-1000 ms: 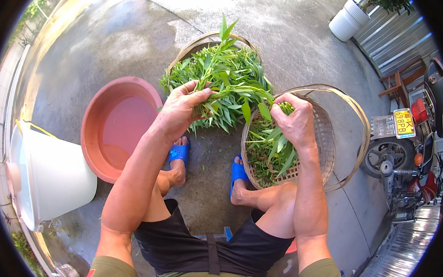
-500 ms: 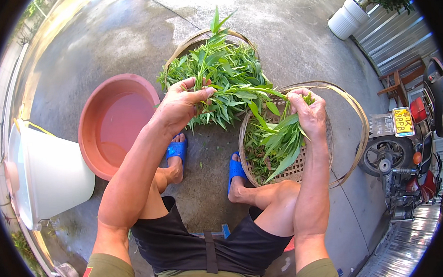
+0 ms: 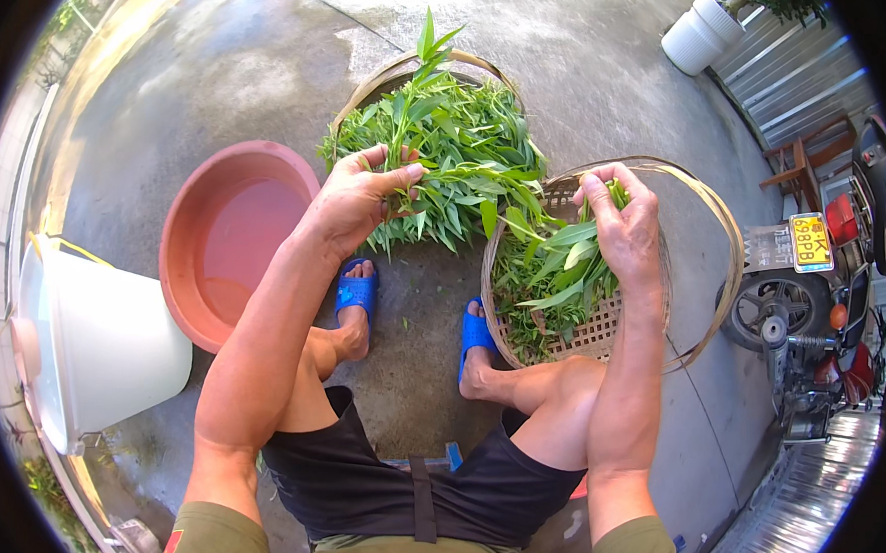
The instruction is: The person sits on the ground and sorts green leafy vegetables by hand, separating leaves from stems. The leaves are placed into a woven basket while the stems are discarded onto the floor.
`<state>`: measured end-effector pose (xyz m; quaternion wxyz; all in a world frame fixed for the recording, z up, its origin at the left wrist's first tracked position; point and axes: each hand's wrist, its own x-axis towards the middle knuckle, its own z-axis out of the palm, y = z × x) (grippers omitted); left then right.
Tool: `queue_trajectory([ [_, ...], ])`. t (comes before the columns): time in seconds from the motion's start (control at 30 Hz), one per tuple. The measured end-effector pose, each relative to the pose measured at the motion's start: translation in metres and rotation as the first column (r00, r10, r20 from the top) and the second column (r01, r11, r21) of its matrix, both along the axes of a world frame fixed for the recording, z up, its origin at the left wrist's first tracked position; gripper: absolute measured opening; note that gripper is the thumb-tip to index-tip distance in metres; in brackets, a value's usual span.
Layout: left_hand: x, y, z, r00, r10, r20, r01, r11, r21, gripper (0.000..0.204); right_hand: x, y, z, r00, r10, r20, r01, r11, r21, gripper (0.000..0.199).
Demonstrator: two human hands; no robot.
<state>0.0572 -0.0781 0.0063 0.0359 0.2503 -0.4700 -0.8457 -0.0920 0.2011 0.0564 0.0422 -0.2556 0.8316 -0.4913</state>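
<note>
Compared with a second ago, the hands are being held wider apart — a leafy bunch point(image 3: 570, 254) is being pinched by the right hand point(image 3: 628, 227) over the woven bamboo basket point(image 3: 598, 336), so stems are seemingly being separated. Leafy stems point(image 3: 414, 103) are being grasped by the left hand point(image 3: 359, 199) before the heaped basket point(image 3: 490, 65). The right hand is being bordered by the hoop handle point(image 3: 736, 251) — open room is being left over the concrete floor point(image 3: 594, 98) beyond.

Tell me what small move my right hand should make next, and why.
Probably lower your right hand and release its leafy sprigs into the woven basket below: they hang over it, similar greens lie inside, and your left hand grips other stems.
</note>
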Motion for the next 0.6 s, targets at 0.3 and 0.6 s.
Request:
queue_trajectory([
  [0.3,-0.011,0.017,-0.007,0.996,-0.092,0.012,0.092,0.996,-0.023,0.025,0.022,-0.033,-0.017,0.877,0.257,-0.406,-0.241,0.966,0.092,0.011],
  [0.6,-0.012,0.023,-0.002,0.984,-0.177,-0.008,0.177,0.984,-0.007,0.031,0.02,-0.032,-0.026,0.852,0.268,-0.449,-0.219,0.963,0.158,0.015],
])
